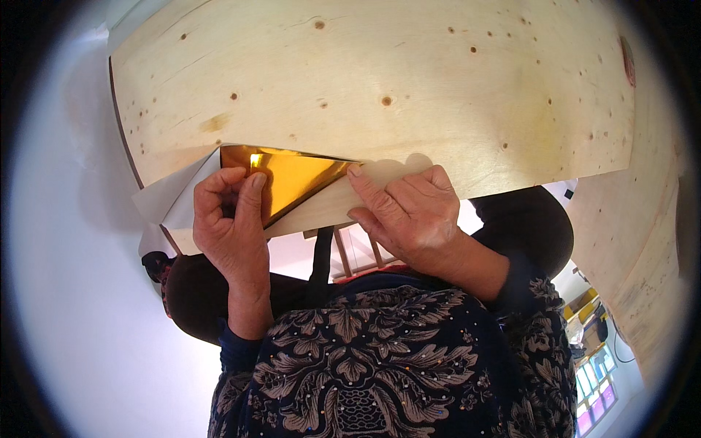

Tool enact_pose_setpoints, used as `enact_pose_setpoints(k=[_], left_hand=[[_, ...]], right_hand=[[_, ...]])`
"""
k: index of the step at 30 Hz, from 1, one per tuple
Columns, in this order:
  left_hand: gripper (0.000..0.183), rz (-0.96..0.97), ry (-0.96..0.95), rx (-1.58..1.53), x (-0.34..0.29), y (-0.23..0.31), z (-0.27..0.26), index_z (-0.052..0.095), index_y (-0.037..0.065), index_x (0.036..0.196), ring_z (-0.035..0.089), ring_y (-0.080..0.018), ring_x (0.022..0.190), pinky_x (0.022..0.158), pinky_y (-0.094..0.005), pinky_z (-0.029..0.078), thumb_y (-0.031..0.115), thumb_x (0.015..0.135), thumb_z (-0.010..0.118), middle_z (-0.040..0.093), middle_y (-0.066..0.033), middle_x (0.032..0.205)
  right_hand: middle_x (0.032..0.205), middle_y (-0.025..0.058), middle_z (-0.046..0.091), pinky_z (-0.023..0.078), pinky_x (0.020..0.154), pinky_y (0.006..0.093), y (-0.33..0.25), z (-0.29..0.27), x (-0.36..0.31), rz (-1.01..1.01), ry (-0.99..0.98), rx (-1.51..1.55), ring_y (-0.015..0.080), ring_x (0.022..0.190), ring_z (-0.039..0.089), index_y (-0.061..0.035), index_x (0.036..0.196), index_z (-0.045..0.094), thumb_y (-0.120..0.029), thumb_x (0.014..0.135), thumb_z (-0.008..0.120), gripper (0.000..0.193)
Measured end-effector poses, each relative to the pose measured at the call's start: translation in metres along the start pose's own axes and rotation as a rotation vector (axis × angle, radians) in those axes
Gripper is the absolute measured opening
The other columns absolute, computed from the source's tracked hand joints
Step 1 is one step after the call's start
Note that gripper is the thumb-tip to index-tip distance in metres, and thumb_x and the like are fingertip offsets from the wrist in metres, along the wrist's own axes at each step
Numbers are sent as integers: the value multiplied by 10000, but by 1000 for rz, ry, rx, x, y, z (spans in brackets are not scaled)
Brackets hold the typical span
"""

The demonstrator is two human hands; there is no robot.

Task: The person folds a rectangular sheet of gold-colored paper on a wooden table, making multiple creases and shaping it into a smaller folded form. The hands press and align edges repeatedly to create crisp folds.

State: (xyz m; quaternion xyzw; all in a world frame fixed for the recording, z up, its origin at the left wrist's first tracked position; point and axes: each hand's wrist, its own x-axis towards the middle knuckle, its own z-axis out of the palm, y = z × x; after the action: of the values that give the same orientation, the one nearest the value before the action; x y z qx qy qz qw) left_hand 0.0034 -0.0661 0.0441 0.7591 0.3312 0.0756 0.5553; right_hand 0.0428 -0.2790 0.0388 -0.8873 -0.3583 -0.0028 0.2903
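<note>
Your left hand (230, 219) has its thumb and forefinger bent toward each other, tips close together over the left part of a shiny gold sheet (299, 182); I cannot tell whether they pinch it. Your right hand (420, 215) reaches in from the other side, its forefinger stretched out with the tip at the sheet's narrow right point. Your right thumb stands apart from that forefinger, and the other fingers curl inward.

The gold sheet lies between your two hands at the near edge of the wooden tabletop (409, 58), showing a roughly triangular gold face. At its left, just beside your left hand, is a white folded part (191, 191) that reaches past the table's edge.

Farther out, the pale tabletop spreads away from you, dotted with brown knots. Near its far right edge is a reddish mark (628, 62), too small and blurred for you to tell whether it is writing.

Below the table's edge are your dark-clad knees, and nearer still your dark patterned top (365, 350), with leaf shapes and small bright dots. At lower right is a window (595, 387) with coloured panes.
</note>
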Motion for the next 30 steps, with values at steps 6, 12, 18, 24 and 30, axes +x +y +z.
enact_pose_setpoints(k=[6,12,18,24,30], left_hand=[[162,16,8,-1,2,-1,1,607,36,993,566,-30,658,585,-153,479,2,880,718,615,9,783],[163,74,23,76,1,1,2,616,36,990,560,-36,656,595,-168,471,8,873,726,622,8,781],[174,98,38,117,3,-2,2,634,45,966,552,-47,653,598,-181,463,15,843,754,604,9,778],[151,171,13,255,5,-5,-2,641,47,995,590,-36,714,632,-165,488,44,878,736,656,2,833],[154,81,33,185,4,0,1,646,51,923,536,-72,672,641,-218,458,38,830,768,599,-1,770]], right_hand=[[612,-8,408,310,578,313,0,0,1,-7,-1,-15,137,542,447,-27,1256,645,-190,694,823,612],[618,-7,430,327,583,313,0,0,2,-11,26,-13,145,543,465,-24,1218,669,-170,665,825,592],[620,-5,457,333,584,325,0,4,2,-19,61,-7,158,543,471,-28,1221,671,-154,645,832,611],[614,-5,454,310,579,331,0,6,1,-17,37,-20,164,530,447,-30,1251,652,-153,657,833,633],[605,-2,446,296,573,332,-1,4,1,-32,10,-58,158,525,436,-33,1252,649,-173,691,828,606]])
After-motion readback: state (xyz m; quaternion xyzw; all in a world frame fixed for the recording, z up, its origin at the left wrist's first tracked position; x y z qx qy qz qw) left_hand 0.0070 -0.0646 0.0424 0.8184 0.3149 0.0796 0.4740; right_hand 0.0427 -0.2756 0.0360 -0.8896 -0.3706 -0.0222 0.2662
